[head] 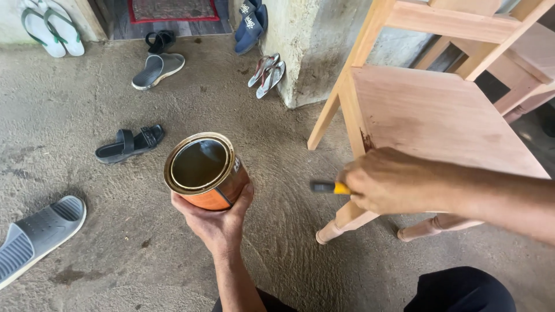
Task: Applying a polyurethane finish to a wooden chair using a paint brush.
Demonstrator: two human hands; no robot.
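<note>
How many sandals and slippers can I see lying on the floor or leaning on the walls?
9, perhaps more beyond the frame: white pair top left, small black sandal, grey slipper, black sandal, grey slipper bottom left, blue pair and thin pair by the pillar.

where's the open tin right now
Head view, centre-left: the tin sits in the left hand above the concrete floor, left of the wooden chair.

Two bare forearms, no sleeves, watch or rings in view. Left hand [217, 222] entering from 6 o'clock, right hand [384, 180] from 3 o'clock. Dark, near-black clothing over the knees at 5 o'clock, along the bottom edge.
</note>
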